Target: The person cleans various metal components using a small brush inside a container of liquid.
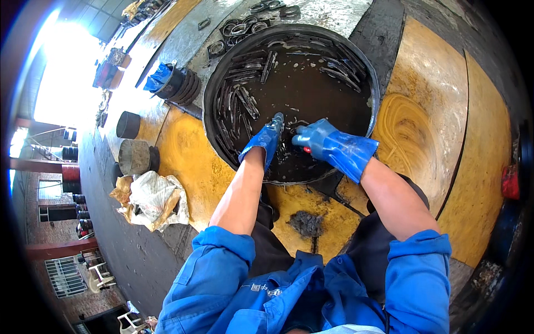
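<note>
Both my hands wear blue rubber gloves and reach over the near part of a large round basin [376, 100] of dark, murky liquid. My left hand [269, 139] points down at the liquid, its fingers pressed together; what they grip, if anything, is hidden. Beside it, my right hand [321, 139] is closed, and a small red bit shows under its fingers, too small to name. Between the hands the liquid is rippled and splashed. Dark, wet, long flat pieces [245, 103] lie in rows along the basin's left side, and more such pieces [342, 72] lie at its far right.
Black ring-shaped parts [239, 29] lie behind the basin. To its left stand a stack of dark rings [186, 89] with a blue bag, a cylindrical can [133, 157] and a white plastic bag [156, 200]. A dark grey clump [306, 224] lies on the yellowish boards between my legs.
</note>
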Motion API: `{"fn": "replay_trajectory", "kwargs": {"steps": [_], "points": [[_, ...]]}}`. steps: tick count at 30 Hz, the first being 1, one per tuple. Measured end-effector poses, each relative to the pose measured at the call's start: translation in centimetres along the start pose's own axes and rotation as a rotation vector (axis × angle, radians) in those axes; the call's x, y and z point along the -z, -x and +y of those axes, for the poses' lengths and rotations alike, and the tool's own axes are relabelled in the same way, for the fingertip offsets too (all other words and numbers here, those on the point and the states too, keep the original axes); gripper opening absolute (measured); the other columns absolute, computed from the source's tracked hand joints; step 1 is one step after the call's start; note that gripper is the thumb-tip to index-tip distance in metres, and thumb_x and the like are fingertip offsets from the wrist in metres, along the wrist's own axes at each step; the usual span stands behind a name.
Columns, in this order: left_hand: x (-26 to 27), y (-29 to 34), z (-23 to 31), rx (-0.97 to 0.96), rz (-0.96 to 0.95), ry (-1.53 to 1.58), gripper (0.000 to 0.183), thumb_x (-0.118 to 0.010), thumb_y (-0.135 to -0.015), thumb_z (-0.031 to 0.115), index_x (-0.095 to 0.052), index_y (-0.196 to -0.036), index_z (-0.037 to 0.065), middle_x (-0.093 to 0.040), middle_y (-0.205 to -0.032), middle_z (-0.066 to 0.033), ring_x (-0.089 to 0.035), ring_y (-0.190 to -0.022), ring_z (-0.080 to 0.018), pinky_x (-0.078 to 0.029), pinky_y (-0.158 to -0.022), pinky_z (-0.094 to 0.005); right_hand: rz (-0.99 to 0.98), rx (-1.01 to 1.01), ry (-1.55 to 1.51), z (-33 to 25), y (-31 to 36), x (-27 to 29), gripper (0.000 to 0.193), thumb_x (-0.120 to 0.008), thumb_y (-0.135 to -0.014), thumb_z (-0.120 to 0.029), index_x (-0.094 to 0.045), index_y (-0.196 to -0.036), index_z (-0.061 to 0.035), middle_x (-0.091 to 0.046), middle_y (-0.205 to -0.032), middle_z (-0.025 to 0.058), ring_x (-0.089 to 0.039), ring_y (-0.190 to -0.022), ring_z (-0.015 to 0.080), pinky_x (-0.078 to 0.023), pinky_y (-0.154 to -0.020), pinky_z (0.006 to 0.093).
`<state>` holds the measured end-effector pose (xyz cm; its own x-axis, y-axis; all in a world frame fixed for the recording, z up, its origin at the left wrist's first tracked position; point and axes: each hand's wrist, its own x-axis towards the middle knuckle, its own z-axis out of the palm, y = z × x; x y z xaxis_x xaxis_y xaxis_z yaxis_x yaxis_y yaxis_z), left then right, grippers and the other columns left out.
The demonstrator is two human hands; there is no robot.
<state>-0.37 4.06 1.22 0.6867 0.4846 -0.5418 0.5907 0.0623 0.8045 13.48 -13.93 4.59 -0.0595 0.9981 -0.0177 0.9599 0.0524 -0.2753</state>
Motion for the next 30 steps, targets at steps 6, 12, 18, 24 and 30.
{"fn": "replay_trajectory", "kwargs": {"steps": [6, 12, 18, 24, 30], "points": [[-0.4, 0.8, 0.8, -0.078, -0.057, 0.099, 0.061, -0.037, -0.111, 0.047, -0.050, -0.149, 0.000, -0.055, -0.151, -0.0082, -0.050, -0.135, -0.0194, -0.035, -0.119, -0.0306, 0.092, -0.519, -0.472, 1.4, 0.1, 1.7, 0.026, -0.068, -0.091, -0.030, -0.076, -0.115, -0.0228, -0.076, -0.110, 0.0103, -0.072, -0.102, 0.0330, -0.057, -0.091, 0.0432], [-0.3, -3.8, -4.0, -0.097, -0.049, 0.172, 0.066, -0.036, -0.110, 0.051, -0.049, -0.150, 0.000, -0.052, -0.155, -0.0104, -0.047, -0.140, -0.0226, -0.033, -0.121, -0.0342, 0.463, -0.577, -0.776, 2.6, -0.9, 2.2, 0.024, -0.071, -0.093, -0.027, -0.077, -0.113, -0.0149, -0.076, -0.109, 0.0117, -0.073, -0.102, 0.0299, -0.056, -0.092, 0.0389], [-3.9, 1.7, 3.9, 0.072, 0.074, 0.004, 0.055, -0.042, -0.110, 0.046, -0.063, -0.136, 0.002, -0.067, -0.126, -0.0097, -0.057, -0.111, -0.0197, -0.044, -0.103, -0.0307, 0.530, -0.652, -0.820, 2.0, 0.0, -0.8, 0.024, -0.072, -0.091, -0.028, -0.077, -0.109, -0.0135, -0.076, -0.108, 0.0124, -0.073, -0.102, 0.0314, -0.057, -0.091, 0.0400], [-2.2, 0.1, 1.5, -0.032, 0.102, -0.103, 0.060, -0.042, -0.109, 0.050, -0.064, -0.133, -0.001, -0.070, -0.127, -0.0113, -0.060, -0.115, -0.0201, -0.045, -0.105, -0.0326, 0.413, -0.496, -0.915, -3.3, 2.1, -0.3, 0.020, -0.071, -0.091, -0.011, -0.076, -0.111, -0.0087, -0.078, -0.101, 0.0109, -0.075, -0.093, 0.0209, -0.058, -0.087, 0.0342], [-3.3, 0.5, 1.0, 0.002, -0.034, 0.306, 0.059, -0.043, -0.109, 0.050, -0.063, -0.133, 0.000, -0.067, -0.128, -0.0134, -0.058, -0.113, -0.0200, -0.045, -0.102, -0.0330, 0.300, -0.482, -0.882, -3.0, 3.8, 1.9, 0.019, -0.070, -0.092, -0.011, -0.077, -0.108, -0.0080, -0.078, -0.101, 0.0106, -0.074, -0.091, 0.0202, -0.058, -0.086, 0.0331]]}}
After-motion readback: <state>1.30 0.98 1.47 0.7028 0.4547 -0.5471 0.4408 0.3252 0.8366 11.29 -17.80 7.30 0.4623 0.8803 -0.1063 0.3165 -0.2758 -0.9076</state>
